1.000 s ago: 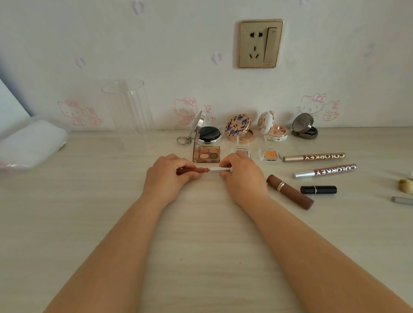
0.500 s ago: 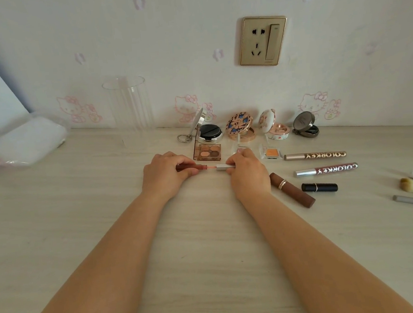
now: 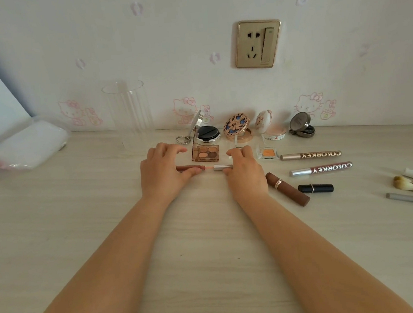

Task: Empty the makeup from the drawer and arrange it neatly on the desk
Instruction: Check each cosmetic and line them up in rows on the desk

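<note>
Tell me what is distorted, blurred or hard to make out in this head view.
Head view: wide-angle lens bows the desk edge and stretches both forearms; light is soft, with faint shadows; the clear cup nearly vanishes against the wall; the plastic-wrapped pack at far left looks smeared.

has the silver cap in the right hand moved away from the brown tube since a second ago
Yes. The silver cap has slid right, away from the brown tube held by the left hand, baring the pink wand in front of the eyeshadow palette.

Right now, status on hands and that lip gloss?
Left hand pinching brown tube. Right hand pinching silver cap, wand partly out. Eyeshadow palette just behind.
</note>
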